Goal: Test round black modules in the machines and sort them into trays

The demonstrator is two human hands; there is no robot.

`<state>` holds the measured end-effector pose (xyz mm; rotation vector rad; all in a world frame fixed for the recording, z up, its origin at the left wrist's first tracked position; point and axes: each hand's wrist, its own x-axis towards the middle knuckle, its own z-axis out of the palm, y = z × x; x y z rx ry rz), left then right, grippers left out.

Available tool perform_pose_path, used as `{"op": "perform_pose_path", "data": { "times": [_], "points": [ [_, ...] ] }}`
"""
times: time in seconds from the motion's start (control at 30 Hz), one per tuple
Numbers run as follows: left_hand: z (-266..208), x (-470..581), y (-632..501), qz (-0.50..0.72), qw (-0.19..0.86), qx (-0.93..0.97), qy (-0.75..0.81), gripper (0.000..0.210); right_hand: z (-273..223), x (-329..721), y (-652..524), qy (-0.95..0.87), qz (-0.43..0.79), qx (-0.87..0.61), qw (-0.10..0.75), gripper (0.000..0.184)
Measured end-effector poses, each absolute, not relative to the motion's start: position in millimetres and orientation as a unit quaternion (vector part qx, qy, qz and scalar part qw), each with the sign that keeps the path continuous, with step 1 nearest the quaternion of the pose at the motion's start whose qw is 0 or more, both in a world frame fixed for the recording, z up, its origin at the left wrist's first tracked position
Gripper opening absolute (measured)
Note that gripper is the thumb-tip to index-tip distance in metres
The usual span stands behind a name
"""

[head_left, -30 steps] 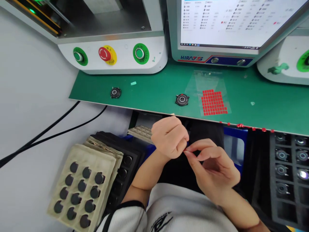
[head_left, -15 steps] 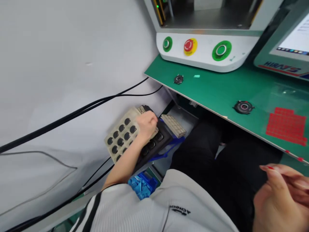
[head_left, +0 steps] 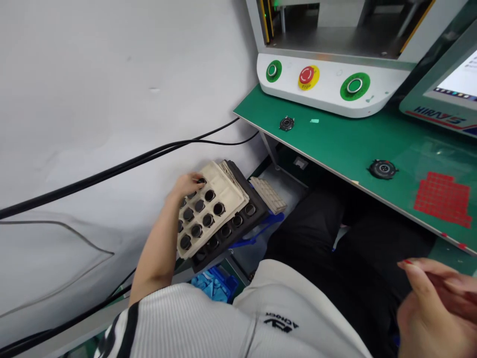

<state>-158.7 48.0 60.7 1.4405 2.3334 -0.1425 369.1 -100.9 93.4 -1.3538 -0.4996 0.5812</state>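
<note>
My left hand [head_left: 187,184] reaches over the upper left of a beige moulded tray [head_left: 227,186]. Its fingers close on a round black watch case [head_left: 201,181] in one of the pockets, and the thumb side is partly hidden. More dark watch cases [head_left: 207,219] fill pockets of the same tray, which lies on a black tray [head_left: 248,219] holding others. At the lower right, my right hand [head_left: 436,303] pinches a tiny red sticker [head_left: 408,261] between thumb and forefinger, the other fingers curled.
On the green bench [head_left: 328,144] lie one watch case [head_left: 286,124], another watch case [head_left: 383,169] and a sheet of red stickers [head_left: 443,199]. Behind stands a machine with a red stop button [head_left: 307,75]. Black cables [head_left: 156,149] cross the wall side. A blue bin [head_left: 219,283] sits below.
My left hand has moved left, from the tray's upper right edge to a watch case near its upper left. My right hand keeps its pinch on the red sticker. The view has shifted slightly.
</note>
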Motion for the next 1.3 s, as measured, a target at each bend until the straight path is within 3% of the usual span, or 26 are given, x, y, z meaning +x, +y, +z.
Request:
{"op": "perform_pose_path", "data": {
  "times": [0.23, 0.47, 0.57, 0.63, 0.7, 0.77, 1.07, 1.23, 1.3],
  "points": [
    [65.9, -155.3, 58.5, -0.036, 0.185, 0.504, 0.843, 0.02, 102.1, 356.5, -92.2, -0.246, 0.227, -0.613, 0.715, 0.047],
    [94.3, -101.1, 36.0, 0.139, 0.172, 0.524, 0.822, 0.046, 96.0, 360.7, -102.4, -0.237, 0.242, -0.6, 0.725, 0.037],
    [98.3, -35.9, 21.1, 0.246, 0.268, 0.566, 0.74, 0.057, 94.8, 355.0, -101.7, -0.262, 0.29, -0.578, 0.717, 0.029],
    [97.2, 16.7, 11.3, 0.38, 0.443, 0.569, 0.579, 0.064, 97.1, 347.8, -100.0, -0.278, 0.322, -0.554, 0.716, 0.03],
    [95.9, 67.6, 2.8, 0.424, 0.544, 0.582, 0.431, 0.058, 100.5, 340.9, -98.1, -0.288, 0.35, -0.531, 0.716, 0.028],
    [95.6, 110.2, -3.1, 0.447, 0.571, 0.61, 0.32, 0.054, 103.1, 336.7, -96.3, -0.282, 0.389, -0.508, 0.715, 0.026],
    [91.4, 195.0, -0.7, 0.515, 0.435, 0.724, 0.149, 0.054, 108.4, 337.0, -93.2, -0.137, 0.624, -0.429, 0.638, 0.036],
    [82.7, 197.7, -6.5, 0.537, 0.307, 0.771, 0.149, 0.063, 108.5, 337.8, -92.8, -0.165, 0.603, -0.429, 0.652, 0.04],
    [82.8, 195.3, -8.3, 0.549, 0.309, 0.76, 0.159, 0.065, 109.3, 342.1, -93.3, -0.207, 0.563, -0.436, 0.671, 0.041]
  ]
}}
